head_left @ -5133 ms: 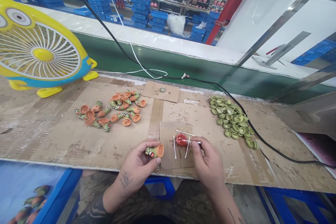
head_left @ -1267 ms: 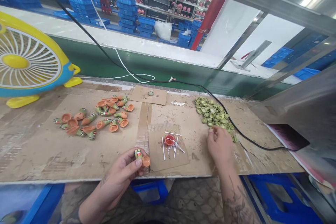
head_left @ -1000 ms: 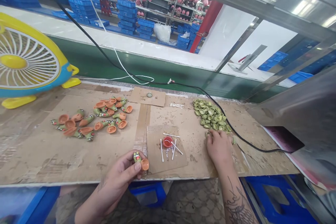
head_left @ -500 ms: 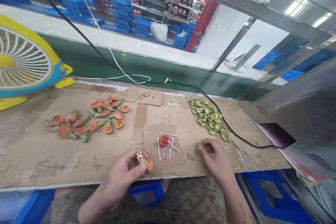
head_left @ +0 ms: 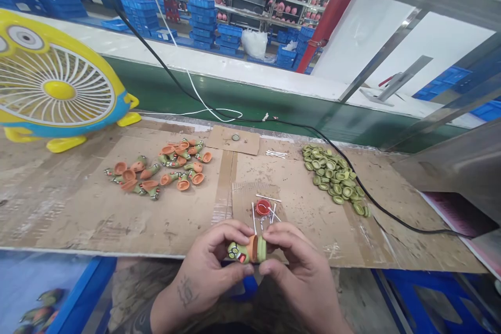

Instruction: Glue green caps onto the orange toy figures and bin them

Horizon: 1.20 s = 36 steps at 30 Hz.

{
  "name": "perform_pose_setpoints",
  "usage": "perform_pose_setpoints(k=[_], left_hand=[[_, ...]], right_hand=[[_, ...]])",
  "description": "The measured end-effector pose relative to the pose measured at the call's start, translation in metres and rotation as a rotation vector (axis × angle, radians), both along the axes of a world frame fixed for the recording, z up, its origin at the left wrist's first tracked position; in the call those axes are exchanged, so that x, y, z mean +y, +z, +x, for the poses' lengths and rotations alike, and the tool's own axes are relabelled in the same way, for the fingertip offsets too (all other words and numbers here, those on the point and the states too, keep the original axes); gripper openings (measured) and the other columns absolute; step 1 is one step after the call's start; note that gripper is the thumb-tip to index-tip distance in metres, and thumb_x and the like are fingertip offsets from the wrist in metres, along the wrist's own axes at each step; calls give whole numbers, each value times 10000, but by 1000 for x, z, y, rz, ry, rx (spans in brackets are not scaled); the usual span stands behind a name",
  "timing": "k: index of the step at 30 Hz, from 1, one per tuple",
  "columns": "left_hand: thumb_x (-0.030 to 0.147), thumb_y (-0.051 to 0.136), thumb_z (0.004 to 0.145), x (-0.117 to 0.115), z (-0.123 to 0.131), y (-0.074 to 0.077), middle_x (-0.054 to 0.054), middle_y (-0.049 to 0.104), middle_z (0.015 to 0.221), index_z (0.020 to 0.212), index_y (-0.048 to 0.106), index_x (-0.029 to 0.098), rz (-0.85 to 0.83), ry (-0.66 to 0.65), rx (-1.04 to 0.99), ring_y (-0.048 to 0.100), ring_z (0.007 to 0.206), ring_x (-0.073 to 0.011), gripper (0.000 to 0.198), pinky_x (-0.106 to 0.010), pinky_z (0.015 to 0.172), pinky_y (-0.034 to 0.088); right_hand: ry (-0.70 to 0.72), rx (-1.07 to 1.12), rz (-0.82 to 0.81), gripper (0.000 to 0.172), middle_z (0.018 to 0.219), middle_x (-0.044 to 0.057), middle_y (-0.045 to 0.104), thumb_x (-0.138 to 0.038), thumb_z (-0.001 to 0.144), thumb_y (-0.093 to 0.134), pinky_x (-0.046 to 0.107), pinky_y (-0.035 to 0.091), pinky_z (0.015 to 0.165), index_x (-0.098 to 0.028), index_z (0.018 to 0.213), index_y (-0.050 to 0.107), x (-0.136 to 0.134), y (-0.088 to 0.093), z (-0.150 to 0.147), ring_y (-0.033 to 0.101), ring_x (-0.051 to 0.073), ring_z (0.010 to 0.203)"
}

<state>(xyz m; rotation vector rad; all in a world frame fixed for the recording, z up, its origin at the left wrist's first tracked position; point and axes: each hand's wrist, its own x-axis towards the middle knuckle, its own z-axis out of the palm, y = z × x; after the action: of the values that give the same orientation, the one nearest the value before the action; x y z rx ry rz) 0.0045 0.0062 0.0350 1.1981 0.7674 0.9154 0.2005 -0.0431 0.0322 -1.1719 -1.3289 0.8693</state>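
In front of me, my left hand is closed on a small green figurine with round eyes, a red mouth and an orange cup-shaped end. The fingers of my right hand pinch a green oval cap at that orange end. The two pieces look close together, perhaps touching at one edge; a dark gap shows between them. Just beyond my hands, a small red pot stands on a cardboard square, with several cotton swabs around it.
Similar orange-and-green figurines lie in groups at left. A pile of green caps is at right, beside a black cable. A yellow-and-blue fan stands at far left. More pieces lie in a blue bin below the table edge.
My right hand has come left from beside the cap pile, bringing a green cap to the figurine. My left hand has moved right and turned the figurine sideways. The camera view has shifted left.
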Motion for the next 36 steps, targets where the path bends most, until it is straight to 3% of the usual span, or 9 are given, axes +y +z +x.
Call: perform_pose_setpoints(k=[4,9,21,27,32,34,36], left_hand=[[159,908,714,-1,-1,-2,-63,733,1069,920,787,264,52,30,12,701,1021,-203,261,-296,900,568],[181,928,697,0,-1,-6,-67,765,1055,946,800,257,235,55,19,744,987,-196,290,-269,850,612],[153,945,662,9,-3,4,-12,834,935,937,799,269,530,100,175,798,847,-148,332,-173,788,616],[205,948,672,7,-4,7,-5,839,929,942,788,266,592,78,194,800,802,-136,320,-158,772,617],[173,955,654,6,-4,4,-10,842,907,924,782,264,648,52,211,805,795,-157,334,-195,811,627],[159,960,639,5,-3,2,-6,839,877,902,792,266,612,57,229,802,791,-157,329,-192,800,623],[161,962,632,5,-1,-2,-8,835,880,871,801,265,466,89,239,797,818,-161,306,-190,785,616]], right_hand=[[-2,-20,19,257,1031,40,690,-346,835,847,274,597,798,-328,1082,775,2,2,-5,702,181,916],[-6,-11,25,225,937,18,685,-331,847,840,248,587,750,-303,1062,780,-1,5,-7,695,153,840],[-9,-188,138,185,869,1,686,-207,876,800,189,564,691,-238,1056,769,2,18,-7,693,112,763],[18,-162,152,189,868,-4,689,-220,866,816,179,565,701,-235,1043,753,-2,19,-9,703,110,770],[54,-165,112,192,847,-8,681,-115,805,843,171,546,678,-202,943,740,-2,22,-8,684,103,741],[67,-183,94,191,841,-4,678,-99,798,841,176,543,680,-196,934,748,0,19,-8,679,108,746],[62,-208,91,183,858,5,680,-119,827,819,182,549,697,-197,981,756,3,14,-9,679,114,765]])
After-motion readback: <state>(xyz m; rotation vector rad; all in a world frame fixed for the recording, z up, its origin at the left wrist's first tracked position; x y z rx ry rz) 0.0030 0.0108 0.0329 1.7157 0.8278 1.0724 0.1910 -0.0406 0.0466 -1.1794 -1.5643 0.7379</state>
